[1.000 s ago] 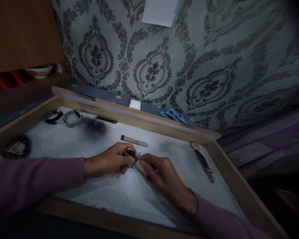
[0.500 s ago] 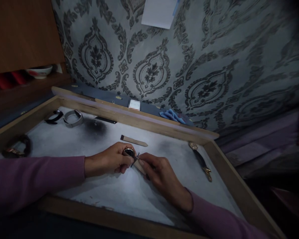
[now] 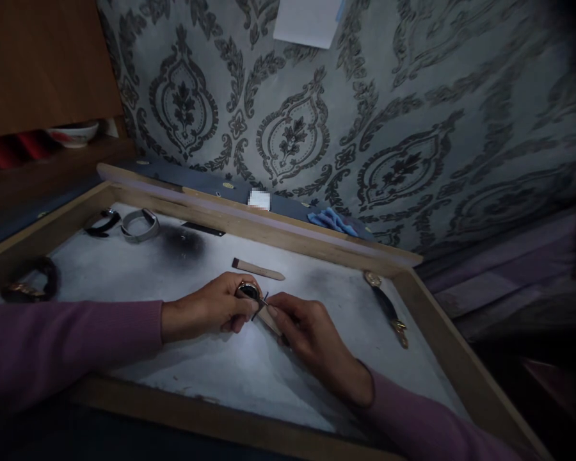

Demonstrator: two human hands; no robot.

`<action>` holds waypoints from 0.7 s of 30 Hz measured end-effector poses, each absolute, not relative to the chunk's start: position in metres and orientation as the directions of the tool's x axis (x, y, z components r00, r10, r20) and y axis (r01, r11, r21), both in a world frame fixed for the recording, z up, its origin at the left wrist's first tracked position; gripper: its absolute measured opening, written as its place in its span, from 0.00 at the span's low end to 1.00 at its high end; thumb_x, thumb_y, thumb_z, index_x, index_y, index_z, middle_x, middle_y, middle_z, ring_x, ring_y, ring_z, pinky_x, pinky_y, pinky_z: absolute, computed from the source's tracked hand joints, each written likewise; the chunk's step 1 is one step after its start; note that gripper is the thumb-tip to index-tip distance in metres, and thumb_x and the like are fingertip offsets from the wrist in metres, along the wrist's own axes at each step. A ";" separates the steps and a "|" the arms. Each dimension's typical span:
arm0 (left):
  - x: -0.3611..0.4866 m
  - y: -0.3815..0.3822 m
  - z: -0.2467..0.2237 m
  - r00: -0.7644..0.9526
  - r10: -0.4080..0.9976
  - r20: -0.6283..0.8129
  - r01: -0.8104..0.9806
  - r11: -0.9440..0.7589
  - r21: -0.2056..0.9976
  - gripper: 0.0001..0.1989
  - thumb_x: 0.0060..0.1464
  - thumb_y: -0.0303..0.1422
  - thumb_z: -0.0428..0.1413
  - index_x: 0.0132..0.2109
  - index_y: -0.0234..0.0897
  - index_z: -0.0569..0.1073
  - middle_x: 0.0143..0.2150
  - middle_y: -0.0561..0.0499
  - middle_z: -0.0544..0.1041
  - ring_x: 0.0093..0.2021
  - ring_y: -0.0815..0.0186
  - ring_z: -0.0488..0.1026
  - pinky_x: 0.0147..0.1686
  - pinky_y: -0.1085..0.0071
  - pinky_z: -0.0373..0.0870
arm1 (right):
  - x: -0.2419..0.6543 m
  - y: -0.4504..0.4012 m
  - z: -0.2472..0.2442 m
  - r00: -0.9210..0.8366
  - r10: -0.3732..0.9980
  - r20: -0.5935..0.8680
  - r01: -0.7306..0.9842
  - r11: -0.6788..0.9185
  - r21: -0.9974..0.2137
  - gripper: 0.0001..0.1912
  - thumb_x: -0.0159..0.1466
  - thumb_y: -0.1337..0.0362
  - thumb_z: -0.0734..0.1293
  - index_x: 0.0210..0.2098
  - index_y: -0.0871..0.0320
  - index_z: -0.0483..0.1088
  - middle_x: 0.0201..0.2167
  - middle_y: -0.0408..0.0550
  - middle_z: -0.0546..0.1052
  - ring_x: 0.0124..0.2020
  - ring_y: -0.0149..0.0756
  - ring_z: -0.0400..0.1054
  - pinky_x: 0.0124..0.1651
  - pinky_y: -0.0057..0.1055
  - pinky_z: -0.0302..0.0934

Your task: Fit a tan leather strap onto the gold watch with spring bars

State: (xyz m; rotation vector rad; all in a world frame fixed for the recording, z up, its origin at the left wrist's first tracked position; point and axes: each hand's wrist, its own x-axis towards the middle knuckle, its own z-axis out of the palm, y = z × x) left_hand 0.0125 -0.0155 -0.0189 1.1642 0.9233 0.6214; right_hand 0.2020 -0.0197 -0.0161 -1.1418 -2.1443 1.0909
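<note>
My left hand (image 3: pixel 221 304) is closed around a round dark-faced watch (image 3: pixel 248 291) above the middle of the white-bottomed wooden tray. A beige-lined strap (image 3: pixel 269 320) runs from the watch down under my right hand (image 3: pixel 304 323). The fingertips of that hand pinch a thin metal tool (image 3: pixel 263 301) against the joint of watch and strap; its exact kind does not show. Just beyond my hands lies a loose strap piece (image 3: pixel 258 269), beige with one dark end. My right palm hides part of the attached strap.
The wooden tray's rim (image 3: pixel 288 232) rises on all sides. At left lie a black-strapped watch (image 3: pixel 102 224), a grey band (image 3: pixel 140 226) and a dark watch (image 3: pixel 31 282). A gold watch (image 3: pixel 386 307) lies at right. Behind the rim sits a blue cloth (image 3: pixel 333 221).
Hands, watch and tool stay almost in place, with only a slight shift of the fingers. The whole view has tilted very slightly.
</note>
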 end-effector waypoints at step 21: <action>0.013 -0.016 -0.019 0.500 0.815 -0.291 -0.004 0.338 0.941 0.05 0.47 0.32 0.55 0.30 0.38 0.65 0.14 0.61 0.64 0.15 0.75 0.56 0.16 0.76 0.48 | 0.203 -0.019 -0.019 -0.540 0.840 0.056 0.448 0.343 -0.826 0.13 0.66 0.63 0.58 0.31 0.61 0.70 0.19 0.41 0.67 0.18 0.27 0.61 0.22 0.25 0.54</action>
